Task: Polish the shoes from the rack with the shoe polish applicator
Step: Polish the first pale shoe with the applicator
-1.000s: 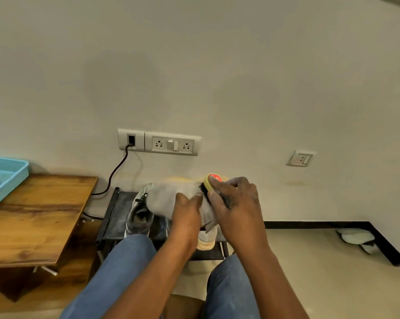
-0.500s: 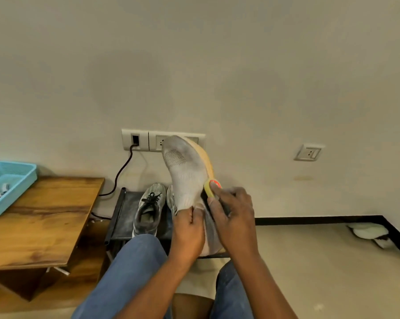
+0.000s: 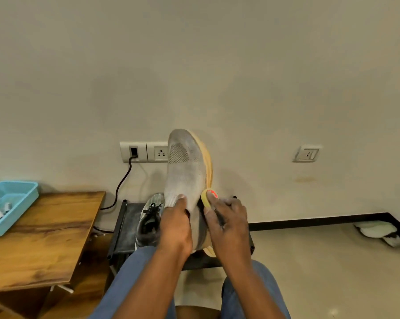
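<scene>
The pale wall fills the upper picture from nine o'clock round to three, bare except for a socket strip at centre and a lone switch plate toward three o'clock. The tiled floor spreads wide at four o'clock, bounded by a black skirting; a white object lies against it near the right edge. The wooden bench occupies eight o'clock, its right edge just beside the black shoe rack, with a blue tray overhanging its far left corner. A cable drops from the sockets behind the rack. A dark grey laced shoe sits on the rack. At centre the grey shoe with a yellow sole is held toe up toward twelve o'clock, clear of the rack. The left hand grips its collar, thumb on the upper. The right hand clasps the shoe polish applicator, whose yellow end touches the shoe's right side.
</scene>
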